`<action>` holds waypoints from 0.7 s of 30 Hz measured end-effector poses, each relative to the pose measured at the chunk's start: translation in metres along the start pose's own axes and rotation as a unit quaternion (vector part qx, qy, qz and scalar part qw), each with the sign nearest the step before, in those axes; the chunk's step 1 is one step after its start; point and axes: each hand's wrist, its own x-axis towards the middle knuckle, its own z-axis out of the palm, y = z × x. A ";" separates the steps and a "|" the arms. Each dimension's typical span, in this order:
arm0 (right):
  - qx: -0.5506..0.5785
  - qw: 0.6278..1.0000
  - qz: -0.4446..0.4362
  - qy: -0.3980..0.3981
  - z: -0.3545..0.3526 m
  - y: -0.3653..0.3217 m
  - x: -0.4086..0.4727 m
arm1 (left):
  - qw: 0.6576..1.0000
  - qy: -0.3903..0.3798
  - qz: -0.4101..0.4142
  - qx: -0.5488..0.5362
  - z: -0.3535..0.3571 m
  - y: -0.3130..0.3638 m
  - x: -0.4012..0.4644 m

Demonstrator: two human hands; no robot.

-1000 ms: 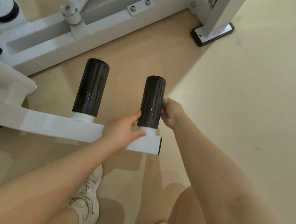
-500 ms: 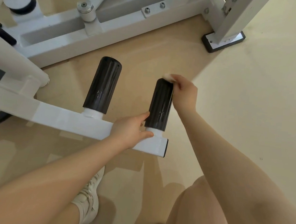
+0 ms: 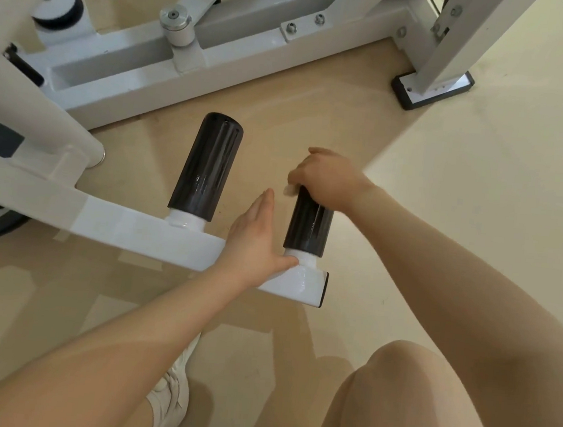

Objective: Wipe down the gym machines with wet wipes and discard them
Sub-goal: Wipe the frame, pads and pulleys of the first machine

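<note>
We found no brand, label or writing that could be read on anything in view. The floor [image 3: 483, 171] was smooth and pale beige, part in shade and part in brighter light. A white machine frame [image 3: 184, 63] with bolts stood on it, one black-edged foot plate [image 3: 433, 90] resting flat on the floor.

Nearer to us a white bar [image 3: 141, 230] carried two upright black rollers. Our right hand [image 3: 328, 180] was curled over the top of the right roller [image 3: 308, 222], gripping it with a bit of white wipe [image 3: 290, 190] showing at the fingers. Our left hand [image 3: 253, 241] lay open on the bar, fingers straight, thumb touching the white base of that roller. The left roller [image 3: 205, 168] stood untouched beside it. A pale shoe [image 3: 169, 398] and a bare knee [image 3: 404, 390] showed below.
</note>
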 end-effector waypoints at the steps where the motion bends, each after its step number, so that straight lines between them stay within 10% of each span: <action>1: 0.018 0.999 0.028 0.003 0.000 0.005 0.004 | 1.000 -0.001 0.003 0.010 0.000 0.000 0.000; 12: 0.083 0.996 -0.041 -0.014 0.013 -0.016 -0.015 | 1.000 -0.013 0.002 0.024 0.001 0.002 -0.002; 15: 0.203 0.965 0.093 0.139 0.016 0.020 -0.005 | 0.999 -0.020 0.004 0.040 0.005 0.003 -0.002; 17: 0.342 0.863 0.284 0.240 0.028 0.036 -0.010 | 1.000 -0.009 0.001 0.026 0.007 0.004 -0.002; 19: 0.521 0.686 0.437 0.259 0.046 0.036 -0.012 | 1.000 -0.001 -0.008 0.006 0.008 0.003 -0.001; 21: 0.686 0.533 0.441 0.225 0.062 0.024 -0.012 | 1.000 0.001 -0.021 -0.007 0.008 0.003 0.001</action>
